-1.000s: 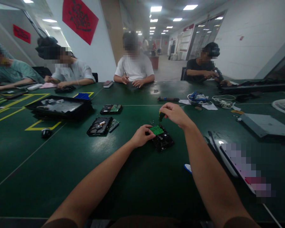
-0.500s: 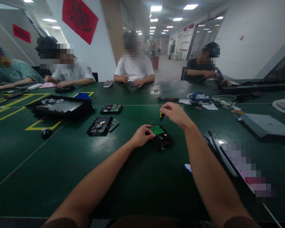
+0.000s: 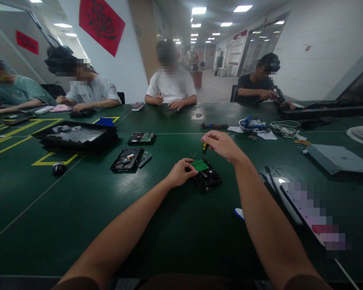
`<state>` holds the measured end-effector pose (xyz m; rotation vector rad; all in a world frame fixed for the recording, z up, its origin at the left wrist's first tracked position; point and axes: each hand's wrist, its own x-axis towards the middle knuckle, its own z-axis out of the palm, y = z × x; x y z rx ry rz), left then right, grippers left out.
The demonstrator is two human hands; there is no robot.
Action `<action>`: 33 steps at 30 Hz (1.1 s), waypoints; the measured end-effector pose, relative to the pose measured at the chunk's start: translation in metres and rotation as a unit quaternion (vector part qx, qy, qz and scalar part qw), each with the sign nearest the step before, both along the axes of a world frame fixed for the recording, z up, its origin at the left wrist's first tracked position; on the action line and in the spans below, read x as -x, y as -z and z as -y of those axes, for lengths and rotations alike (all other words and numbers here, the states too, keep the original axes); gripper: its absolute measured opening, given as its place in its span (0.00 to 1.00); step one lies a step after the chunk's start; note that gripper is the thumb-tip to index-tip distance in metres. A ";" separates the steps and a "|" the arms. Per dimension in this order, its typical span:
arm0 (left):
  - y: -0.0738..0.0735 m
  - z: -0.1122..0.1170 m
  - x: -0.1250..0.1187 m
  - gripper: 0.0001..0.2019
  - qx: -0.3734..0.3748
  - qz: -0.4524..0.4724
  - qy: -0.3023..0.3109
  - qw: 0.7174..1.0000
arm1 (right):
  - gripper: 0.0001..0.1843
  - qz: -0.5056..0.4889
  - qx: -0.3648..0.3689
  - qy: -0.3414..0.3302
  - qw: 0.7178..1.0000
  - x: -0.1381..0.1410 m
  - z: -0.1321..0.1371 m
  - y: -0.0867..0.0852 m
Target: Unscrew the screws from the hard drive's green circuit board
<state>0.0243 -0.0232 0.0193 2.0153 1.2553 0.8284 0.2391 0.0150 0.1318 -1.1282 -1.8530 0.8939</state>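
Note:
A black hard drive (image 3: 208, 179) with a green circuit board (image 3: 199, 165) on its upper face lies on the dark green table. My left hand (image 3: 183, 172) grips its left edge between thumb and fingers. Above the far edge of the drive, my right hand (image 3: 220, 145) pinches a small yellow-and-black screwdriver (image 3: 204, 148), held upright with its tip pointing down at the board's far end. Whether the tip touches a screw is too small to tell. Several tiny screws (image 3: 194, 155) lie on the table just beyond the drive.
To the left lie another hard drive (image 3: 141, 138), an opened drive casing (image 3: 127, 160) with a loose board, a black tray (image 3: 75, 135) and a mouse (image 3: 58, 169). At right are a grey metal box (image 3: 340, 159) and a bowl (image 3: 252, 124) of blue items. Several people sit across the table.
The screwdriver has shifted slightly left and stands more upright, as my right fingers have moved a little. My left hand and the hard drive have stayed in place.

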 end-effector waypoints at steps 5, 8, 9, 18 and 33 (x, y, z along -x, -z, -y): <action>0.002 -0.001 0.000 0.06 0.001 0.002 -0.005 1.000 | 0.11 -0.010 0.018 -0.007 1.000 0.001 0.003 0.000; 0.003 -0.001 0.000 0.06 -0.002 0.004 -0.005 1.000 | 0.13 -0.026 0.034 -0.038 0.998 0.002 0.004 -0.001; 0.003 -0.001 0.000 0.06 -0.002 0.004 -0.004 1.000 | 0.14 -0.033 0.040 -0.044 0.998 0.002 0.004 -0.001; 0.003 0.000 0.000 0.06 -0.002 0.005 -0.003 1.000 | 0.14 0.002 0.016 0.004 1.000 0.000 0.001 0.000; 0.000 0.001 -0.001 0.06 0.005 -0.002 -0.007 1.000 | 0.15 -0.001 -0.001 -0.018 1.000 0.000 -0.001 0.002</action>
